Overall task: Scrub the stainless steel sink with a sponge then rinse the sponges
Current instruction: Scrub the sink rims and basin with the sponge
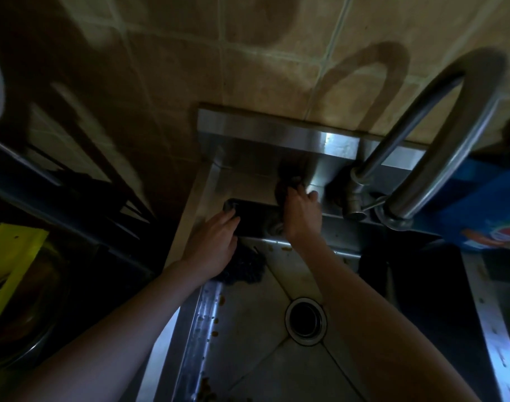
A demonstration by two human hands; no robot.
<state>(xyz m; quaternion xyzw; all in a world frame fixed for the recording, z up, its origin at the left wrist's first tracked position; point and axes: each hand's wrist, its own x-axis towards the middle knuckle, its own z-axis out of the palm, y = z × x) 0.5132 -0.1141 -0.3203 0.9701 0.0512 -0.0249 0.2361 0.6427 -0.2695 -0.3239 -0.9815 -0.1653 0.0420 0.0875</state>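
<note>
The stainless steel sink (248, 338) lies below me, with its round drain (306, 320) near the middle. My right hand (301, 211) reaches to the back ledge and grips a dark sponge (287, 181), pressing it against the steel by the faucet base. My left hand (211, 242) holds the left end of a black tray (256, 217) that sits on the back rim. A dark blue scrubbing cloth (246, 269) lies in the basin's far left corner, partly under my left wrist. The scene is dim.
A curved steel faucet (439, 132) rises at the right. A blue packet (485, 210) stands behind it. Food crumbs (216, 317) dot the left rim. A dark rack (59, 181), a yellow item (13, 262) and a metal bowl (24, 320) are on the left.
</note>
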